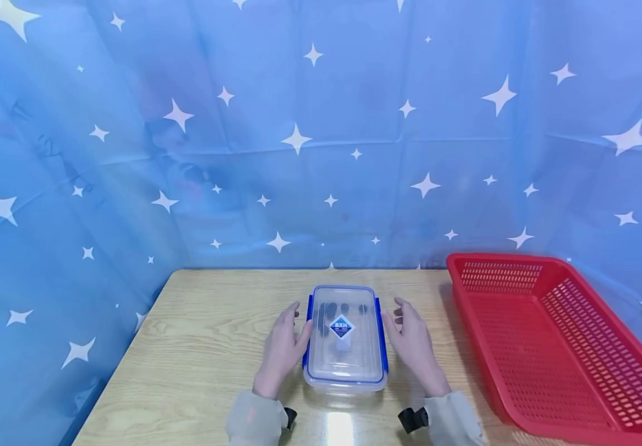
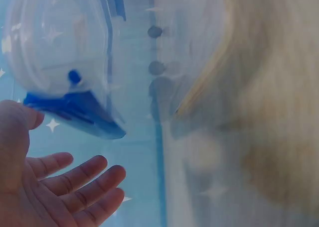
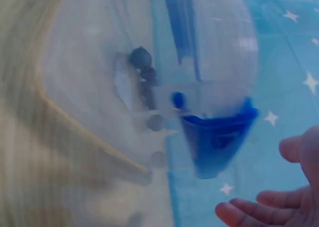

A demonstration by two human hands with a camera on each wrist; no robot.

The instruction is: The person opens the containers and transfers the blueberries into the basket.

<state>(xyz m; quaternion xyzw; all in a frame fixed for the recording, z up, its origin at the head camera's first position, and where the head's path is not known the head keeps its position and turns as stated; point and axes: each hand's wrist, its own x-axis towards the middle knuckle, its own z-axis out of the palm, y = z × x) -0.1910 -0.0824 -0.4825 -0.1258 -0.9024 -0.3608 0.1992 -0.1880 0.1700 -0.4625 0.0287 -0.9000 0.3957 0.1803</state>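
A clear plastic food container (image 1: 349, 365) with a blue-rimmed lid and a blue and white diamond label stands on the table. Several small dark round things (image 3: 141, 57) show through its walls; their kind is unclear. To its left is my left hand (image 1: 283, 348), fingers loosely spread. In the left wrist view the thumb lies at the blue side clip (image 2: 79, 112); whether it touches cannot be told. My right hand (image 1: 414, 344) is at the opposite side, fingers relaxed, a small gap from the other blue clip (image 3: 214, 142). Neither hand grips anything.
A large red plastic basket (image 1: 522, 334) with perforated walls stands at the right of the wood-grain table (image 1: 204, 347). Behind and to the left hangs a blue curtain (image 1: 354, 124) with white stars. The table's far edge runs just beyond the container.
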